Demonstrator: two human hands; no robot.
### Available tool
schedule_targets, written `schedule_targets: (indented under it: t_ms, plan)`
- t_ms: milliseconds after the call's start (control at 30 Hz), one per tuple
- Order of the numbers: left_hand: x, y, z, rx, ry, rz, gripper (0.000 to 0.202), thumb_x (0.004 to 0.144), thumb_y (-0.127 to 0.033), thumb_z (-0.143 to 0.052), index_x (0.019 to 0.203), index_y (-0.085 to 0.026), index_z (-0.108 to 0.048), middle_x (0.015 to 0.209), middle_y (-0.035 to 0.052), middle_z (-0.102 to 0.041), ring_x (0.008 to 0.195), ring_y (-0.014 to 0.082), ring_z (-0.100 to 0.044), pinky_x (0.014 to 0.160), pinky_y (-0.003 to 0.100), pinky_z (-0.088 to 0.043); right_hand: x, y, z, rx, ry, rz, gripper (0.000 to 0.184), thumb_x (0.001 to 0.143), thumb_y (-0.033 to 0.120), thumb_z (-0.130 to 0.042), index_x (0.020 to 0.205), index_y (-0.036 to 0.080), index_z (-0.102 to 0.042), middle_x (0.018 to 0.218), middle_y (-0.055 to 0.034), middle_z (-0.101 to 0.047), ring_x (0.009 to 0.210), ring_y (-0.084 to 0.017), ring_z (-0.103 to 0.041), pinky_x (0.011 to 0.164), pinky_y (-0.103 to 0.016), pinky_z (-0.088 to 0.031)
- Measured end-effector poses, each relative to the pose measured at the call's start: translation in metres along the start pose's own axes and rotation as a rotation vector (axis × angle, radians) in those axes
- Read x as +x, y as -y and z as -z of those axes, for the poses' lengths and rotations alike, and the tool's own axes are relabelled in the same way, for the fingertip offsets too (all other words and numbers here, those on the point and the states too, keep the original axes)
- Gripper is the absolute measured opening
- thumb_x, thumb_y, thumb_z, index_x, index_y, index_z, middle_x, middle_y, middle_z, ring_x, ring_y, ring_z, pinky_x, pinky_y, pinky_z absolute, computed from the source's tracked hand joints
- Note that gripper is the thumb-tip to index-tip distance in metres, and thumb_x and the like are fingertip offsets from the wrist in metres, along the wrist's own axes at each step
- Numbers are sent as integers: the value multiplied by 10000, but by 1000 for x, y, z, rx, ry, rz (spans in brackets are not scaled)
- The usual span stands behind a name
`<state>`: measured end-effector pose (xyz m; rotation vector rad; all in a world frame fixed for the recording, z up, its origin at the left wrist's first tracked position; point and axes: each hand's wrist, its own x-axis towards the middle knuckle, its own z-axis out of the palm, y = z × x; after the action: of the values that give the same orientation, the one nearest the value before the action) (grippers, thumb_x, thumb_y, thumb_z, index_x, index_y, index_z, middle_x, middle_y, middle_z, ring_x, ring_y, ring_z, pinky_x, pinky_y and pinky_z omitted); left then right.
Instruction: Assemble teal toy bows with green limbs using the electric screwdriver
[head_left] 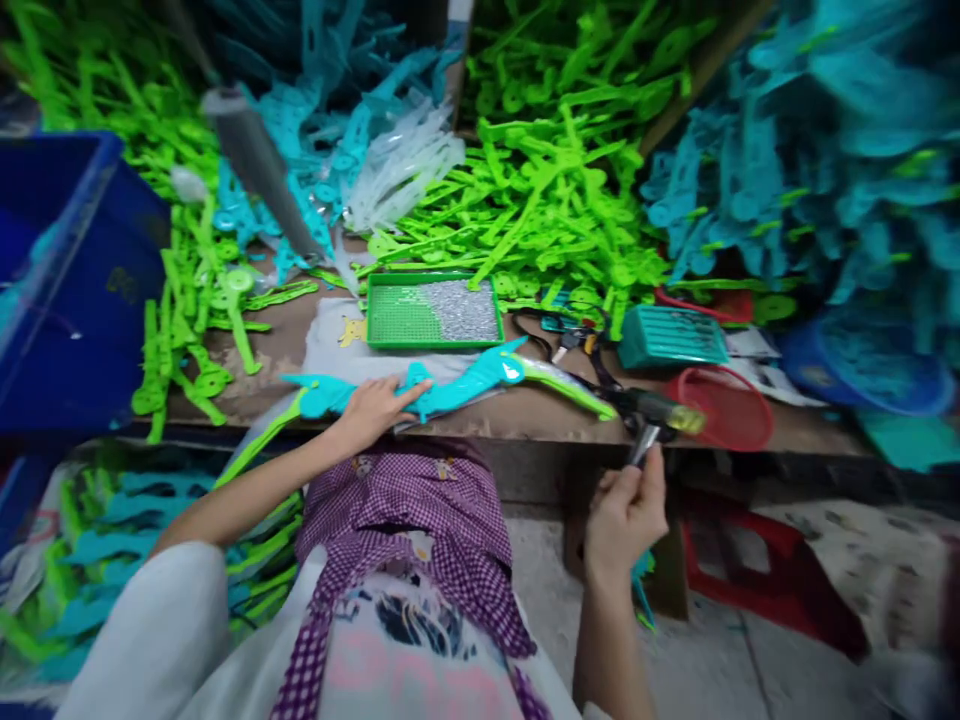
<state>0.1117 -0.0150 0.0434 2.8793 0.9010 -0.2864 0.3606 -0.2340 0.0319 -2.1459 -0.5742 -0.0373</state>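
My left hand (373, 408) lies flat on a long turquoise plastic piece (457, 383) with a green blade-like end, pressing it to the table's front edge. My right hand (626, 510) hangs below the table edge, fingers pinched round the metal shaft of a screwdriver (664, 415) with a dark and yellow handle. A green tray (433, 311) of small silvery screws sits just behind the turquoise piece.
Heaps of green (555, 190) and turquoise plastic parts (810, 150) cover the back of the table. A blue crate (67, 270) stands at left. A teal basket (671, 337), a red bowl (731, 408), scissors (559, 335) and a red stool (780, 580) lie at right.
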Motion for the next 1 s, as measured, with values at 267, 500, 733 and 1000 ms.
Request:
schedule_targets:
  t_ms: [267,500,733,1000]
  plan:
    - [-57,16,-19,-249,-550,246,440,958,-404,-449,1348,-211,-512,1262,130,-559,1181,255,-531,988,415,-413,-58,63,-58,85,576,452,453,953,351,-404,1363,210,-537,789,-54,-674,622,-152,-604,614,-258,-503]
    - [-171,63,-88,-815,-857,1092,478,798,-455,-633,1144,-128,-588,1058,128,-601,966,217,-602,810,355,-518,-86,105,-111,-166,731,1032,437,976,243,-363,1389,263,-504,695,-21,-594,572,-109,-561,554,-202,-422]
    - [-162,80,-101,-1519,-977,1224,396,516,-453,-805,683,-131,-648,591,8,-628,570,125,-576,589,245,-462,-75,129,-127,-514,791,1118,443,979,280,-382,1414,332,-449,740,-12,-593,521,-101,-467,483,-243,-289]
    - [-164,82,-99,-1527,-1009,1203,339,499,-412,-817,622,-139,-659,578,8,-646,538,116,-559,560,236,-436,-110,163,-143,-493,1019,1245,466,992,281,-334,1449,368,-369,820,-34,-632,624,-123,-551,551,-240,-338]
